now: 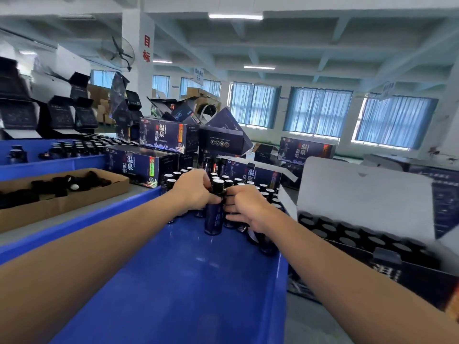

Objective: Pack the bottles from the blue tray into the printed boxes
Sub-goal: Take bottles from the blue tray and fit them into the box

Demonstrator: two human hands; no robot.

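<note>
A blue tray (173,281) lies in front of me, with several dark bottles with black caps standing at its far end (248,182). My left hand (193,189) and my right hand (246,207) are both closed around groups of these bottles. One dark blue bottle (214,214) stands between the two hands, touched by the fingers of both. To the right, an open printed box (387,266) with its white flap (362,194) raised holds rows of capped bottles.
A shallow cardboard tray (62,202) of black caps sits at the left. Behind it is a second blue tray (49,165) with bottles. Stacked closed printed boxes (169,135) stand beyond the tray, and opened empty boxes pile up at the back left (59,112).
</note>
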